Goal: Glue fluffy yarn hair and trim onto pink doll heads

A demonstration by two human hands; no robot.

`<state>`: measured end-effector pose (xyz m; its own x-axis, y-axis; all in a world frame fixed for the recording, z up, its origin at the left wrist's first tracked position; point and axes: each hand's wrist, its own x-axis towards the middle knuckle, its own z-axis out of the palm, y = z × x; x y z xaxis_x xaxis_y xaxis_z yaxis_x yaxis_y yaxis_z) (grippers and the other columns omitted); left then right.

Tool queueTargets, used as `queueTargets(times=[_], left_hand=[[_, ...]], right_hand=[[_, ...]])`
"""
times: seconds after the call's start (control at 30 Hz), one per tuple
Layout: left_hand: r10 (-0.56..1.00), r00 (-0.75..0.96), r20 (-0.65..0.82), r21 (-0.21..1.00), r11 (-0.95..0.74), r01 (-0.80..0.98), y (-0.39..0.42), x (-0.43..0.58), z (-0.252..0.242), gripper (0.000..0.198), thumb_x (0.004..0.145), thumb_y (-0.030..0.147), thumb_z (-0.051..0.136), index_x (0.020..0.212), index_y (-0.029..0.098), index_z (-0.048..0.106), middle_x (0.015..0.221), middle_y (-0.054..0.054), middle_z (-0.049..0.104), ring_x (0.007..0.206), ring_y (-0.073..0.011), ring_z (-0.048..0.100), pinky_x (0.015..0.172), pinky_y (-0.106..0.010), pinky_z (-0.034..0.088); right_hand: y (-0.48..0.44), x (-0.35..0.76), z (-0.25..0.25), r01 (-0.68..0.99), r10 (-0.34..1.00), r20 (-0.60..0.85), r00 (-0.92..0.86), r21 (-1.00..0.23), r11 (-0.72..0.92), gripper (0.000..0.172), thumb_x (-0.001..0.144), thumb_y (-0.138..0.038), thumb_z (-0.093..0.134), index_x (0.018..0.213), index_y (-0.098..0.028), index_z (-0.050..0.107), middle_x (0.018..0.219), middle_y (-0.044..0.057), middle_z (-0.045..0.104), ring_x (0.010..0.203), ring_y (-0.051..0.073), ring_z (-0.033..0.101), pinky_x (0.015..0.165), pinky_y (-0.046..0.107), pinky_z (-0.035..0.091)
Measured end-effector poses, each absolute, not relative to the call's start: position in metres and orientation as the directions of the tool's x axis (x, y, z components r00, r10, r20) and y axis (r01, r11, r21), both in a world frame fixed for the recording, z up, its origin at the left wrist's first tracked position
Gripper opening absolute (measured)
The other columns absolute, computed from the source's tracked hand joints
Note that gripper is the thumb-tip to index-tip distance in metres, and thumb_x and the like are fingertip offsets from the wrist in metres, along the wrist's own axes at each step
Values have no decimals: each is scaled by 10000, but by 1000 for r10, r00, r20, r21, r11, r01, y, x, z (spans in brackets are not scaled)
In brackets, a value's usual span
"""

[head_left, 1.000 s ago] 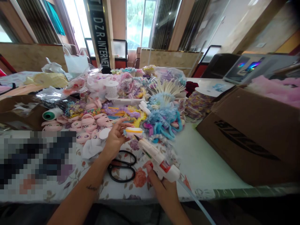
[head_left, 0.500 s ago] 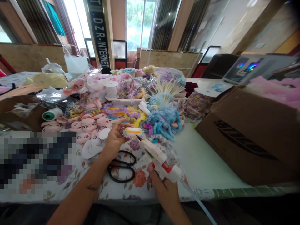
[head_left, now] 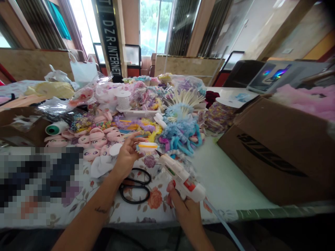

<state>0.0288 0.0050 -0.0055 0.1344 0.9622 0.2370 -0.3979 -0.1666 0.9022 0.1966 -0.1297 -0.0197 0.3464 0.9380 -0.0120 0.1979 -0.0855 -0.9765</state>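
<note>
My left hand [head_left: 127, 153] pinches a small white oval piece [head_left: 148, 146] with a yellow stripe and fluffy pastel edges, raised over the table. Around the handle of a white glue gun [head_left: 181, 177] my right hand [head_left: 183, 205] is closed. The gun's dark nozzle points up and left, close to the right end of the piece. A pale glue stick [head_left: 222, 223] trails from its rear. Beneath my left forearm, black-handled scissors [head_left: 134, 195] lie on the flowered cloth [head_left: 155, 199], their blades hidden.
Pink doll faces [head_left: 98, 141] and a thread spool [head_left: 56, 128] lie at the left. Blue fluffy trim [head_left: 180, 129] and bagged yarns fill the middle. A large cardboard box [head_left: 282, 150] stands at the right, and another box [head_left: 21, 130] at the far left.
The glue gun in my right hand has shifted slightly right, its nozzle now nearer the right end of the striped piece. My left hand still holds that piece in nearly the same place.
</note>
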Motion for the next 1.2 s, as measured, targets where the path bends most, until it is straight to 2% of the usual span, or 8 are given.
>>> queueTargets(times=[0.47,0.87,0.97,1.07,1.2], left_hand=[[963,144,229,906,-157,-394,4,29,-5,684,599,9,720,1208,251,525,1091,-49,608,1070,-204,573,645,-188,537],[966,146,214,908,-141,-395,4,28,-5,695,594,29,739,1218,252,533,1089,-49,606,1032,-197,585,635,-181,524],[967,153,202,898,-121,-424,3,28,-3,700,580,27,753,1208,252,541,1088,-40,604,977,-169,591,659,-187,528],[970,162,179,894,-92,-439,2,28,0,703,578,34,759,1211,254,545,1097,-43,602,988,-178,594,668,-195,535],[970,174,172,886,-75,-457,2,28,1,718,579,16,751,1224,261,550,1074,-42,606,990,-169,596,656,-167,531]], right_hand=[[-128,197,-21,163,935,-83,345,-976,-147,445,759,-586,612,589,-176,574,485,14,568,491,173,559,506,274,441],[-128,192,-19,133,937,-13,349,-989,-64,460,797,-580,573,564,-183,551,449,-8,533,443,146,532,462,247,434],[-128,196,-20,158,935,-16,355,-984,-77,459,782,-566,603,539,-179,553,468,6,554,465,153,548,473,250,442],[-128,199,-19,182,940,-27,340,-979,-95,454,775,-548,618,515,-185,538,482,11,558,487,161,555,489,255,442],[-129,196,-17,147,947,-19,319,-987,-69,415,801,-542,581,583,-192,534,488,-11,527,485,152,526,495,256,427]])
